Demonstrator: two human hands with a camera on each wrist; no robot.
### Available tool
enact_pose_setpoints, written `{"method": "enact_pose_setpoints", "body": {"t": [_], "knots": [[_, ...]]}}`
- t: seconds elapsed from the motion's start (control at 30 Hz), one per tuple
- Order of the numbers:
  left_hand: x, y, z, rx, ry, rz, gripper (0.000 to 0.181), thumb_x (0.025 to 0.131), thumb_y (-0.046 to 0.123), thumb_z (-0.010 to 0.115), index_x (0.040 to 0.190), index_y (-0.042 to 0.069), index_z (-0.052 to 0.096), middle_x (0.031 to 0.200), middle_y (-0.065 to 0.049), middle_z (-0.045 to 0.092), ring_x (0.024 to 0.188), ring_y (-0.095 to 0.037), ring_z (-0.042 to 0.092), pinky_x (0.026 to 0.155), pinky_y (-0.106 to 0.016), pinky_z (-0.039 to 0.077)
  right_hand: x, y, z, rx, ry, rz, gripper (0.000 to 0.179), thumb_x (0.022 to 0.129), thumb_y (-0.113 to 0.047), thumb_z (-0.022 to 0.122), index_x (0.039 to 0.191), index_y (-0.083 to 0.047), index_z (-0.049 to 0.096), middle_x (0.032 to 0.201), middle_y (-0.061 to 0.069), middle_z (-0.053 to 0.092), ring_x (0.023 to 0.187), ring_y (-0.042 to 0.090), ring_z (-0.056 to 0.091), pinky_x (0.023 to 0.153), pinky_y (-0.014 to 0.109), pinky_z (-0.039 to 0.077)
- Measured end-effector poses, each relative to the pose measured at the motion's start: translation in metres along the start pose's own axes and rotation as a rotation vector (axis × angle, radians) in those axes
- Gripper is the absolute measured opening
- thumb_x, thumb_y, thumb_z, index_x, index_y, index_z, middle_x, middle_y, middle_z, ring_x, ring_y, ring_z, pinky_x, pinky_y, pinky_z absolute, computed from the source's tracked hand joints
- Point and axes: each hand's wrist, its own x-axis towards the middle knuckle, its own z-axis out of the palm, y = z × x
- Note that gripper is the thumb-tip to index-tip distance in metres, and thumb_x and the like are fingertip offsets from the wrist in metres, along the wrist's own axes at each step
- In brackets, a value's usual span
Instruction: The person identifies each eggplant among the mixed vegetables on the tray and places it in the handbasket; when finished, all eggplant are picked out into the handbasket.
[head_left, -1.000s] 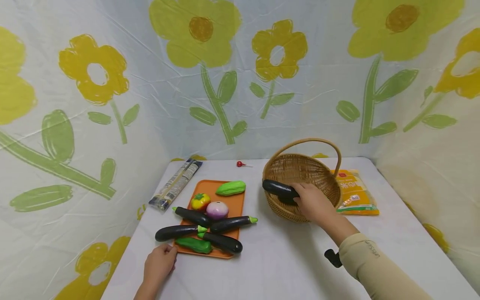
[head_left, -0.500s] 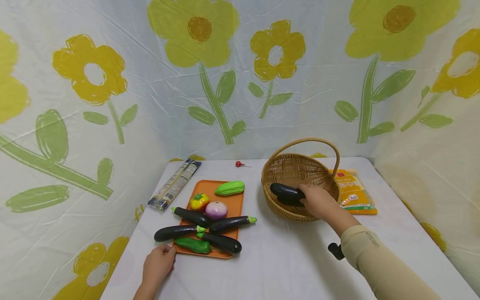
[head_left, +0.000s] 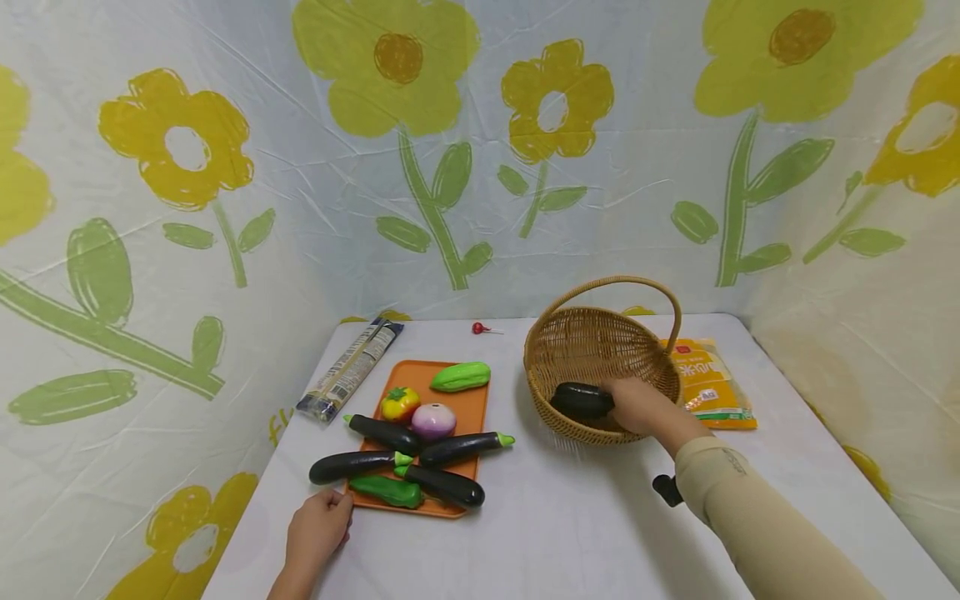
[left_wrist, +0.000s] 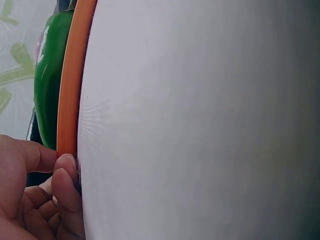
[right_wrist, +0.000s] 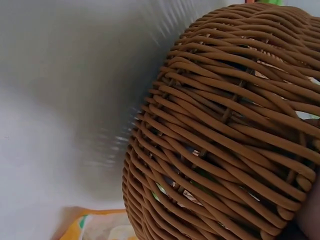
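In the head view, my right hand point(head_left: 636, 406) reaches over the near rim of a wicker basket point(head_left: 592, 337) and grips a dark eggplant point(head_left: 581, 401) down inside it. The basket's woven side fills much of the right wrist view and hides that grip. My left hand point(head_left: 319, 527) pinches the near left corner of an orange tray point(head_left: 408, 374); in the left wrist view its fingers lie at the tray's rim point(left_wrist: 71, 85). On the tray are several eggplants point(head_left: 459, 448), a green pepper point(head_left: 386, 490), a purple onion point(head_left: 433, 421), a yellow-red pepper point(head_left: 400, 405) and a light-green ridged vegetable point(head_left: 460, 377).
A long printed packet point(head_left: 351, 371) lies left of the tray. At the back is a red lollipop point(head_left: 480, 328). An orange-yellow bag point(head_left: 708, 387) lies right of the basket, partly behind it. The basket's arched handle point(head_left: 617, 279) stands upright.
My right hand has moved the eggplant from over the basket's left rim rightward and down into the basket. My left hand stays at the tray corner.
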Motion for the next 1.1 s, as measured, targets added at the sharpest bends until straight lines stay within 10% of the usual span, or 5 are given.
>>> {"method": "enact_pose_setpoints", "body": {"t": [0.47, 1.1], "knots": [[0.000, 0.000, 0.000, -0.009, -0.008, -0.009, 0.021, 0.093, 0.020, 0.055, 0.079, 0.007, 0.065, 0.055, 0.002, 0.058, 0.049, -0.016, 0.056, 0.056, -0.034, 0.041, 0.000, -0.005, -0.009, -0.108, 0.057, -0.013, 0.030, 0.088, -0.007, 0.074, 0.117, -0.001, 0.069, 0.103, 0.013, 0.070, 0.093, 0.029, 0.065, 0.087, 0.054, 0.051], [0.001, 0.000, 0.001, -0.021, 0.007, -0.014, 0.021, 0.091, 0.018, 0.053, 0.079, 0.007, 0.065, 0.055, 0.002, 0.058, 0.048, -0.016, 0.057, 0.055, -0.034, 0.041, -0.008, -0.108, -0.025, -0.150, 0.256, -0.243, 0.038, 0.090, -0.011, 0.073, 0.127, -0.004, 0.067, 0.121, 0.013, 0.069, 0.114, 0.036, 0.063, 0.095, 0.051, 0.048]]}}
